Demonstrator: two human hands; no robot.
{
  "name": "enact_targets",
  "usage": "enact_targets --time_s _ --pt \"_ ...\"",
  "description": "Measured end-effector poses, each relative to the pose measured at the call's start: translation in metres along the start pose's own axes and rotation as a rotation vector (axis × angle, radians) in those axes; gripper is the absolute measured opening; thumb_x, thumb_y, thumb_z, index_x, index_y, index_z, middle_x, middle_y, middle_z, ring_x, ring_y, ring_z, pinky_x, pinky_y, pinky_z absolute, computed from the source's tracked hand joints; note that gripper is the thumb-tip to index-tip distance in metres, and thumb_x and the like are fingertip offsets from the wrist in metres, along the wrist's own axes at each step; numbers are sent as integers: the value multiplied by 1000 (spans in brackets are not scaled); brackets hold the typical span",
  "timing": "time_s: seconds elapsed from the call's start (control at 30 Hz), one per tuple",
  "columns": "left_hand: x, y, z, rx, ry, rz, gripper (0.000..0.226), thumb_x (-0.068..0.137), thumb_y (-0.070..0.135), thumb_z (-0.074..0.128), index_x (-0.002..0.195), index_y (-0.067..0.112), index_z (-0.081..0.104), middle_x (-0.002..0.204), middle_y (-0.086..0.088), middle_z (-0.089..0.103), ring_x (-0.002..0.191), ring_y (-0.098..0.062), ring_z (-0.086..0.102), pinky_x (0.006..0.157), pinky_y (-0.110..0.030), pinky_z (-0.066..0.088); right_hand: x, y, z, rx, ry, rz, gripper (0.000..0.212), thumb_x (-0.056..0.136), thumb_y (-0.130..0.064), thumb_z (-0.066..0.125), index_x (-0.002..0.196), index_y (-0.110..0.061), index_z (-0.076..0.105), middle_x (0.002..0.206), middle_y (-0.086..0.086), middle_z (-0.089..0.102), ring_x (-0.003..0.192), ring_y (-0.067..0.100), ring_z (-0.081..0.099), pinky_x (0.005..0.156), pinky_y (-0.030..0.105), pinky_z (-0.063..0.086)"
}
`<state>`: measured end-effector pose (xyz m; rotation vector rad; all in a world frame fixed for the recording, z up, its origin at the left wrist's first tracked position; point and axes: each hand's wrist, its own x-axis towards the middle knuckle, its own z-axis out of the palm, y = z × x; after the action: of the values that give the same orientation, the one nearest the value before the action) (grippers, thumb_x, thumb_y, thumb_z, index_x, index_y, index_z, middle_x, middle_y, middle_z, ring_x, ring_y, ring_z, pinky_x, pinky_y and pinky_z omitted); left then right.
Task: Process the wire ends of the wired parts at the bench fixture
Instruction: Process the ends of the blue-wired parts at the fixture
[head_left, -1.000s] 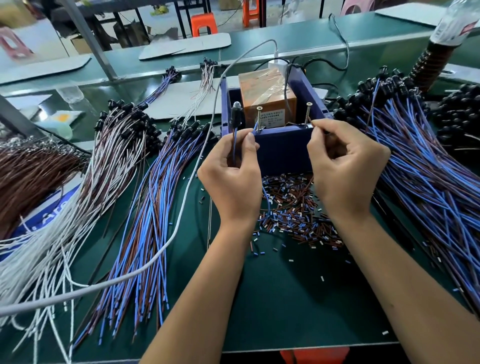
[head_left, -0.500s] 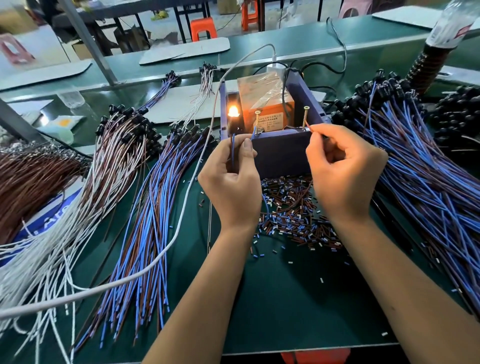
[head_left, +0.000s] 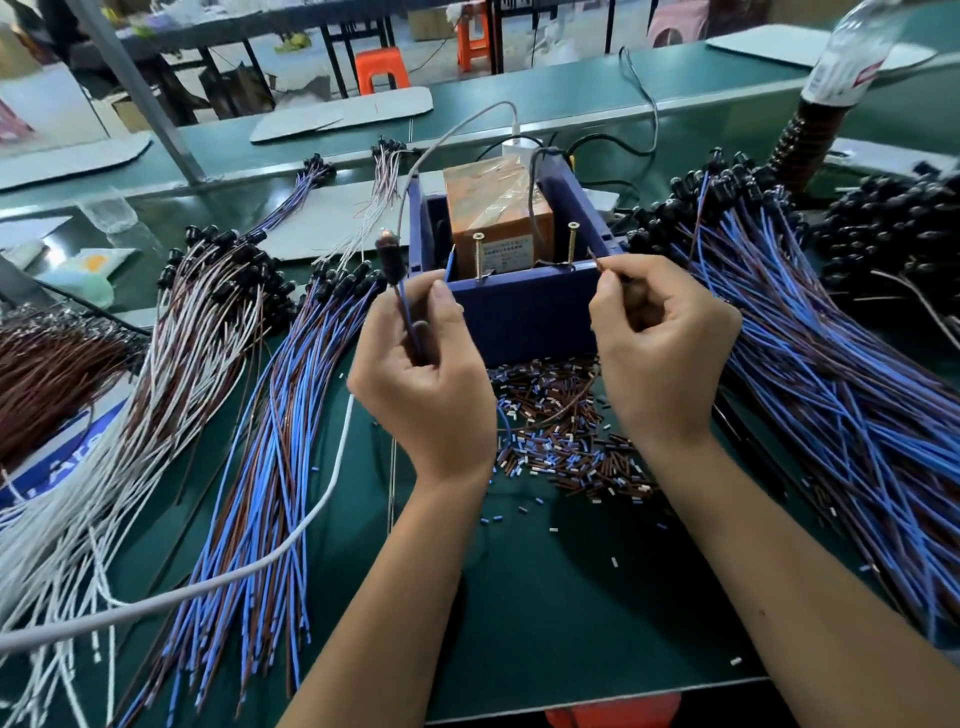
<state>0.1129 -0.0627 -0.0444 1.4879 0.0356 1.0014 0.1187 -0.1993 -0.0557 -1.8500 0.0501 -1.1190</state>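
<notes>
A black-capped wired part (head_left: 390, 258) is held upright just left of the blue bench fixture (head_left: 524, 306), at the table's (head_left: 571, 597) middle, pinched by the left hand (head_left: 423, 374). Its brown wire end (head_left: 595, 257) is gripped by the right hand (head_left: 660, 353) at the fixture's front rim. Cut insulation bits (head_left: 561, 436) lie below.

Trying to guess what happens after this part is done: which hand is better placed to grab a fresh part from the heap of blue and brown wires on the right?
Probably the right hand: it is next to that heap and pinches only one thin wire end, while the left hand grips the part.
</notes>
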Motion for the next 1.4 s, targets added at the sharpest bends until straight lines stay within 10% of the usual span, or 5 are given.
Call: enact_targets --time_s 0.27,0.5,0.83,1.07,1.4 --pt "-16 59 69 -126 -183 56 11 94 6 67 85 11 72 69 12 62 62 -4 56 59 -22 47 54 9 -69 -97 27 159 22 90 -32 63 96 -19 80 75 -3 75 65 18 72 66 44 61" --pt "-51 91 163 -173 -742 -590 25 98 21 67 80 5 73 59 1 52 56 -20 44 63 -31 42 109 20 -172 -662 197 127 64 97 -60 40 150 -24 47 151 9 51 138 31 48 117 42 37" --pt "-43 127 212 -967 -709 -1203 43 113 25 35 87 1 59 69 -3 42 56 -8 35 42 -15 37 102 -16 -191 -513 -383 101 28 102 -35 61 82 -20 74 62 6 68 48 13 59 55 32 46" --pt "-27 87 216 223 -841 -55 37 108 31 52 76 16 63 65 9 59 56 -4 54 56 -22 48 115 -29 -200 -758 -370 33 21 95 -34 59 87 -20 71 63 1 64 61 30 61 59 30 41" --pt "-38 35 207 561 -902 -1 53 81 49 84 97 8 53 78 1 49 73 -19 44 66 -30 32 61 0 -123 -1084 -567 56 24 87 -25 75 105 -10 70 97 20 65 95 41 65 74 38 50"
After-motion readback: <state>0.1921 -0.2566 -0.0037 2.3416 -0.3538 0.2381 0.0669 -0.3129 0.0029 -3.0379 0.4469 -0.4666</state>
